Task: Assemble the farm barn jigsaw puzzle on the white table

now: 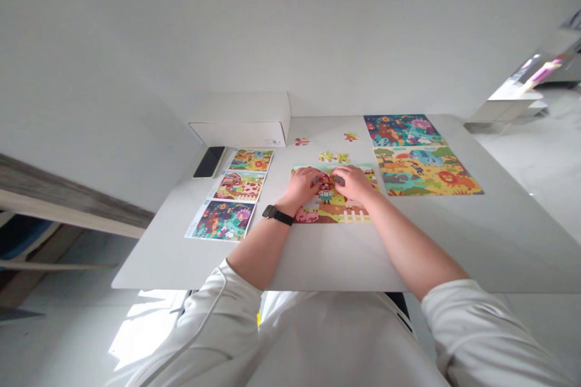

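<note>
Beneath the left hand (305, 185) and right hand (352, 182): farm puzzle (330, 210), apparently mostly joined | grip: curled over its upper part; whether pinching a piece, cannot tell | beyond the grip: loose pieces (351, 136), unplaced | rightward: two seemingly complete pictures (424, 170)

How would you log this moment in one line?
left hand: on colourful farm-scene jigsaw puzzle; right hand: on same puzzle; beyond puzzle: loose yellow-green jigsaw pieces; grip: unclear
</note>
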`<action>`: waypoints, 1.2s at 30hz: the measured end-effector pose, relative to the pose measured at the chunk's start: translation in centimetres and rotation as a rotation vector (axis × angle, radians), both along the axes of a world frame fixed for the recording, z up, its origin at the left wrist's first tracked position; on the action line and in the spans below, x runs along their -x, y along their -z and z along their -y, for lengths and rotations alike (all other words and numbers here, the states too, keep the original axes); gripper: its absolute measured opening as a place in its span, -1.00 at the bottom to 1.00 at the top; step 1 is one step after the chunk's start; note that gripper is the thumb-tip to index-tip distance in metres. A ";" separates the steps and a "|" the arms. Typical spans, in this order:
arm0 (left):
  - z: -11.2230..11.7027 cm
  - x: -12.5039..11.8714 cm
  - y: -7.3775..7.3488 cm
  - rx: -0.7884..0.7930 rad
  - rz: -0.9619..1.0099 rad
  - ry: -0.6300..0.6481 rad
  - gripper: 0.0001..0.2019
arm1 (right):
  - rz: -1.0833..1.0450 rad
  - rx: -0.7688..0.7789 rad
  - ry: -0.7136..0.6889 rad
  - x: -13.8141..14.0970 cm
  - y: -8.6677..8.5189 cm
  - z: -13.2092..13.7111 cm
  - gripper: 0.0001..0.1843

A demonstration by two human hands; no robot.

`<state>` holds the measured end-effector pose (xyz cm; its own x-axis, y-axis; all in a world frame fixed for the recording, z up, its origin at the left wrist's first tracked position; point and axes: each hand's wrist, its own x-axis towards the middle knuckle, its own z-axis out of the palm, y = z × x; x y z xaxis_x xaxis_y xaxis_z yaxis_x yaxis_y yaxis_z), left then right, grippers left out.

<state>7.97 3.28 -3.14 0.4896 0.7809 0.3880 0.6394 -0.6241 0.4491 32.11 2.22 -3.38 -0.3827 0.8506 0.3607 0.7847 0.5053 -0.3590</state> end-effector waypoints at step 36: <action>1.2 0.3 -0.5 -0.007 -0.069 0.123 -0.72 | 0.022 0.005 0.008 0.3 0.1 0.0 -0.65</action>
